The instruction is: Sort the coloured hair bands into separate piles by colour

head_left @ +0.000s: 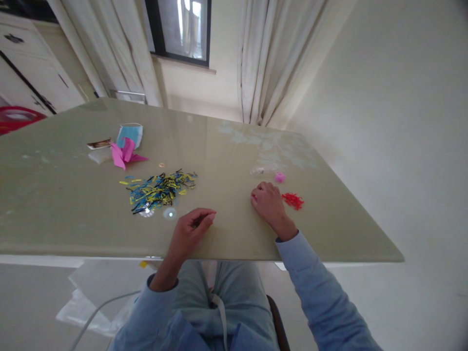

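My left hand [190, 231] hovers at the table's near side, its fingers curled and the thumb pressed against the index finger. Anything in that pinch is too small to make out. To its left lies a loose pile of small blue, yellow and black rubber bands [161, 189]. Closer to the wall, my right hand [268, 204] is closed, fingers bent down; what they hold, if anything, is hidden. Just right of it sits a small heap of red rubber bands [293, 201]. Beyond the knuckles are a small pink piece [280, 177] and a clear plastic container [262, 170] on its side.
A pink folded-paper figure [126, 153], a blue face mask [130, 134] and a small brown-and-white packet [99, 144] lie at the far left of the table [226, 156]. A wall [395, 146] runs along the right side. Two bright round spots show beside the band pile.
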Demonstrator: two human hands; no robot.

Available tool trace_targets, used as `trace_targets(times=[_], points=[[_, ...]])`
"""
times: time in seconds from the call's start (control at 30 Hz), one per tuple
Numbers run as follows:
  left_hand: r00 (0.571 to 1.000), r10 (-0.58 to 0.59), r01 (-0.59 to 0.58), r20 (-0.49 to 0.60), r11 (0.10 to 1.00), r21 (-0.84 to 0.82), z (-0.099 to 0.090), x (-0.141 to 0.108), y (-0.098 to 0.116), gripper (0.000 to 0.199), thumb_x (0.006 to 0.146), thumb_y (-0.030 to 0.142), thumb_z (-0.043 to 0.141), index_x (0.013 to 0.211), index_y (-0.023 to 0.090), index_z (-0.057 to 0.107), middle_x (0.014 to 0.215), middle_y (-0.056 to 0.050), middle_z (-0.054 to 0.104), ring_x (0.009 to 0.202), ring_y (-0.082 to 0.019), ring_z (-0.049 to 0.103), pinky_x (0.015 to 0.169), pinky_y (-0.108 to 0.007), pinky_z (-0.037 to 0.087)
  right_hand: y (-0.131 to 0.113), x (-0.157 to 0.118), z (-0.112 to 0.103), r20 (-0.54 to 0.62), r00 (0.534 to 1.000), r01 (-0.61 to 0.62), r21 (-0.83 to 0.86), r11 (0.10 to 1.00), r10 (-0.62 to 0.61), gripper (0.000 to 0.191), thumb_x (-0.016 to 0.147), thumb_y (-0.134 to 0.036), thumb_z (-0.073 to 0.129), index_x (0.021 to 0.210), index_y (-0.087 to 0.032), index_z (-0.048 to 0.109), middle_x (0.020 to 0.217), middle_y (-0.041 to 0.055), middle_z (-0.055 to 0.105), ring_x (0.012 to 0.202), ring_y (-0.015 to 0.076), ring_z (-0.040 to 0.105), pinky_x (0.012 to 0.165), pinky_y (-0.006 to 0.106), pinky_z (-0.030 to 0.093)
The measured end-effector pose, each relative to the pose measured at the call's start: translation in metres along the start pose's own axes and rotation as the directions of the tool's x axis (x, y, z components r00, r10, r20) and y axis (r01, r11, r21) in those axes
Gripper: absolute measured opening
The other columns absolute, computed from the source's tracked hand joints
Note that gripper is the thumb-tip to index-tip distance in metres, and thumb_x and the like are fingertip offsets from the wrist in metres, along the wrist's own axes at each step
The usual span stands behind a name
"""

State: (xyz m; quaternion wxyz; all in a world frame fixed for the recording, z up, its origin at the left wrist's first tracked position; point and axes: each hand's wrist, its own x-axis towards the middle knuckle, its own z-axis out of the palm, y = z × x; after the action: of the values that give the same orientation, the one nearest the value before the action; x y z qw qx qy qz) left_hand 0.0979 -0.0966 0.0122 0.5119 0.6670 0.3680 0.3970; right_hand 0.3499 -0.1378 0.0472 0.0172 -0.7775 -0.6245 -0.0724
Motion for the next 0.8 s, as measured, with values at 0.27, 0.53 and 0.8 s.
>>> trace_targets(times=[0.27,0.53,0.8], points=[[1.0,0.014,-0.014,0.006,1.0,0.0,0.0,0.0,0.0,0.026,0.083,0.04,0.066,0.087,0.017,0.078,0.074,-0.003,0.073,0.062,-0.013,0.062,0.057,-0.022,0.049,0.006,-0.004,0.007,-0.09,0.996,0.009,0.061,0.998,-0.003,0.019,0.092,-0.021,0.057,0.096,-0.018,0.075,0.106,0.0127,0.066,0.103,0.0265,0.055,0.085,0.037,0.039],[1.0,0.006,-0.006,-0.005,1.0,-0.002,0.0,0.0,0.001,0.027,0.083,0.04,0.067,0.087,0.016,0.078,0.074,-0.003,0.073,0.064,-0.014,0.063,0.058,-0.023,0.05,0.01,0.0,0.016,-0.121,0.991,-0.049,0.091,0.995,0.06,0.033,0.086,-0.013,0.056,0.115,-0.016,0.071,0.113,0.0161,0.065,0.107,0.0288,0.055,0.087,0.038,0.041],[1.0,0.001,-0.001,-0.001,1.0,-0.015,0.0,0.0,0.0,0.027,0.083,0.04,0.067,0.087,0.016,0.078,0.073,-0.003,0.073,0.061,-0.013,0.061,0.056,-0.022,0.048,0.014,-0.011,0.011,-0.159,0.982,-0.082,0.129,0.988,0.102,0.029,0.089,-0.016,0.054,0.113,-0.016,0.071,0.111,0.0136,0.067,0.106,0.0276,0.056,0.089,0.038,0.042]])
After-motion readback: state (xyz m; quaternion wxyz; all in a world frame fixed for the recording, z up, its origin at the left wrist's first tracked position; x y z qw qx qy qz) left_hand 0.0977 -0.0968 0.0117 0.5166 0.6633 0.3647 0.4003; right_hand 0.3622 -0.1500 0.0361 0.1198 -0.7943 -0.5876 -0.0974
